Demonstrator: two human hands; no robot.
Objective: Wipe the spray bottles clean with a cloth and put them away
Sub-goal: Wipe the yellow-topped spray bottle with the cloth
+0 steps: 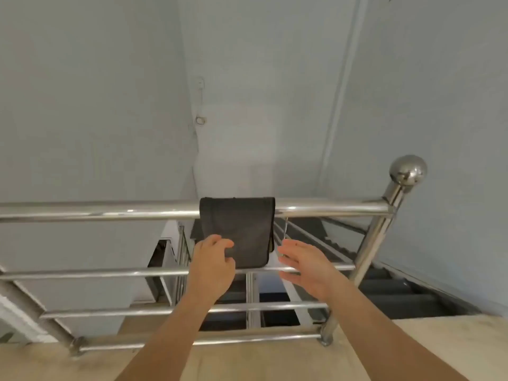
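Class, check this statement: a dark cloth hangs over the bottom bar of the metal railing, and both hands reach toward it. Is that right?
Not quite. The head view shows the dark cloth draped over the top bar of the railing, not the bottom one. The rest holds: the left hand touches its lower corner, and the right hand reaches in beside it, open.

Even, soft daylight-like illumination; source unclear. Bright specular glare on the steel handrail (316, 209) and its ball finial (408, 170). Wide-angle distortion bows rails beside it; overall slightly soft, stairwell below dim.
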